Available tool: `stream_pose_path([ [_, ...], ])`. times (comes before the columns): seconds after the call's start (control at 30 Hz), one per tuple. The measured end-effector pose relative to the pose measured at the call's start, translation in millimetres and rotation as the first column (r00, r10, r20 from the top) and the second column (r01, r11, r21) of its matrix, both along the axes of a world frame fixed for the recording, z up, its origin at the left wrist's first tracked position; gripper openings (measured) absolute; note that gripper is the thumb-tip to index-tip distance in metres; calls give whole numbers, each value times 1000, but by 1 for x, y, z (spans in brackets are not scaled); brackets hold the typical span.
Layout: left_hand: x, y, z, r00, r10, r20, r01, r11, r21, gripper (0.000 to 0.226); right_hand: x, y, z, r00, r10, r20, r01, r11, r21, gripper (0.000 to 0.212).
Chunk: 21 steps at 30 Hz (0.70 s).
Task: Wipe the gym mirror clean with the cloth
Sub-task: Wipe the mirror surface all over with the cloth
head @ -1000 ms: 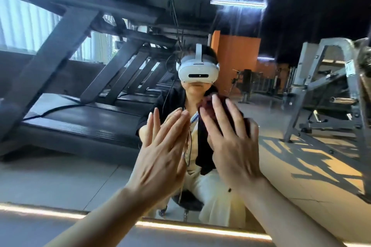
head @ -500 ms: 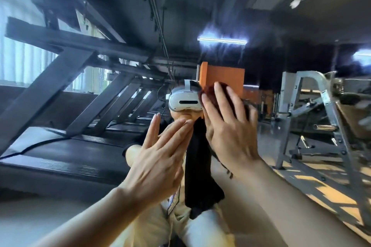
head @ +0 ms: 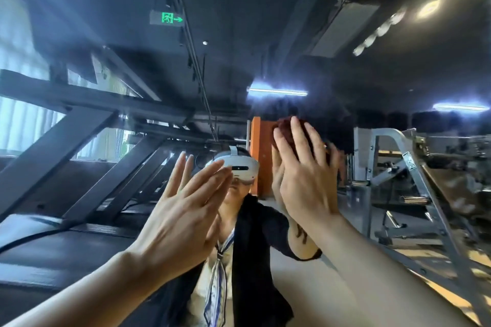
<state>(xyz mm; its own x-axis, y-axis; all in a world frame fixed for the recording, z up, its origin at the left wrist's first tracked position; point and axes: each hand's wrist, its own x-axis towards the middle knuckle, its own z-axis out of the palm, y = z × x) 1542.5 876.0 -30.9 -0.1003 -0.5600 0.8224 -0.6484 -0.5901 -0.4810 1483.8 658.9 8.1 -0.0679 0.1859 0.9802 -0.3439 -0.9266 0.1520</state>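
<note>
Gym mirror (head: 332,48), large reflective glass wall; dark red crumpled cloth (head: 288,129) pressed to it under right hand (head: 305,183), fingers straight, spread; left hand (head: 183,218) flat, fingers straight, holding nothing

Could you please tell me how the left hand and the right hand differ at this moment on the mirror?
The right hand presses a dark red cloth against the mirror; the left hand has nothing under it. The right hand sits higher on the glass than the left hand. The right hand's fingers point straight up; the left hand's lean to the right. Both are flat, with straight fingers.
</note>
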Motion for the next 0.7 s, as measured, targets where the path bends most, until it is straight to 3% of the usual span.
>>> stream_pose_path([
  [0.1,3,1,18,1000,-9,10,10,1000,-17,62,11,14,31,990,89,107,-106,980,167,45],
  [0.17,6,4,30,999,-11,36,12,1000,-22,62,22,38,43,987,105,124,-124,979,159,43],
  [0.3,11,9,59,997,26,74,-25,1000,-16,62,46,81,78,991,128,-48,-133,983,-128,47],
  [0.4,10,2,75,995,37,97,-36,999,-18,64,44,65,103,991,84,-101,-107,963,-245,45],
  [0.53,-1,-30,86,993,49,110,-47,999,-18,72,15,10,115,998,56,13,-55,993,-105,47],
  [0.7,-29,-94,87,989,1,148,-5,1000,26,74,-33,-61,109,999,8,45,-12,998,69,47],
])
